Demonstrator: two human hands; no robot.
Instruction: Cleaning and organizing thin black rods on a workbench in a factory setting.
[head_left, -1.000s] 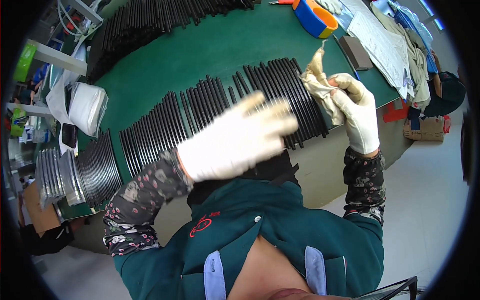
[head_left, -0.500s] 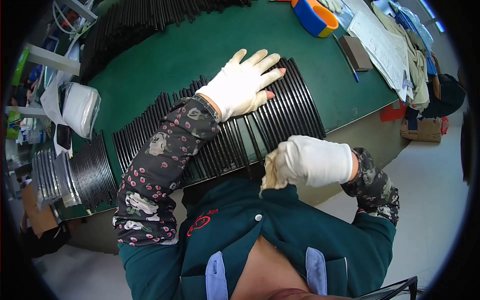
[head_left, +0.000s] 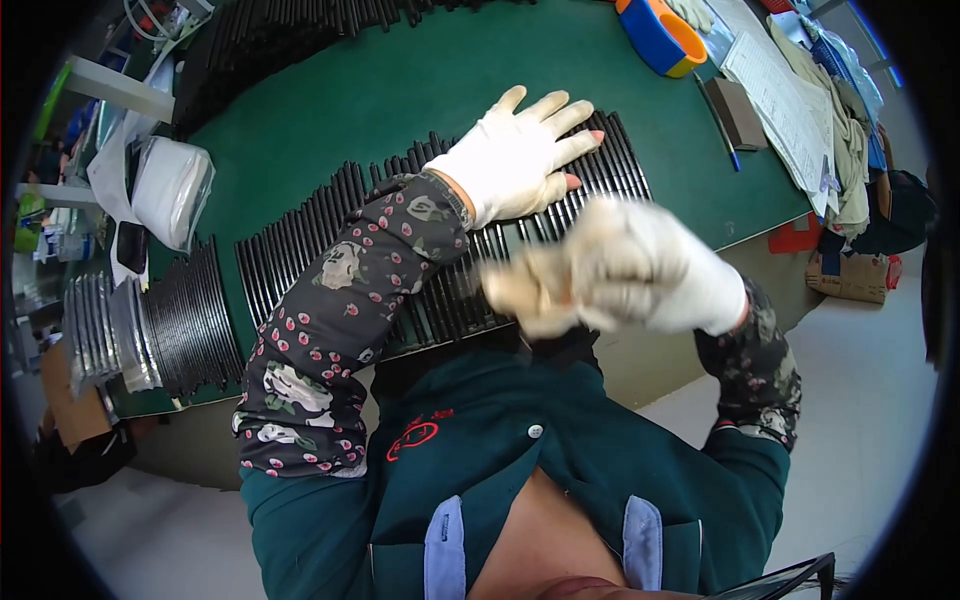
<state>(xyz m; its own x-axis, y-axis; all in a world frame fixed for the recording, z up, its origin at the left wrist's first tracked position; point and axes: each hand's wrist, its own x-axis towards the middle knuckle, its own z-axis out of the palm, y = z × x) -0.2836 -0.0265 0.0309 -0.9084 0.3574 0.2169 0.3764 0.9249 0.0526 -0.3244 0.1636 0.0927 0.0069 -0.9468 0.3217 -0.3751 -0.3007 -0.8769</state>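
Observation:
A row of thin black rods (head_left: 302,245) lies side by side across the green table near its front edge. My left hand (head_left: 512,160), in a white glove with two bare fingertips, rests on the rods with its fingers spread. Over the row's right part is my right hand (head_left: 645,265), also gloved in white and closed around a crumpled beige rag (head_left: 527,290). The rag is smeared by motion, and whether it touches the rods cannot be made out. Both gloves and my left sleeve cover parts of the row.
More black rods (head_left: 290,35) are heaped at the far left. Bundles of rods (head_left: 190,320) lie at the left edge beside a plastic-wrapped white pack (head_left: 172,192). A tape roll (head_left: 665,38), brown block (head_left: 735,113), pen (head_left: 722,130) and papers (head_left: 785,110) lie at the far right.
My right hand has risen from the table's front edge, moving away from my body over the rods with the rag. My left hand stays spread on the rods. The whole view has shifted slightly.

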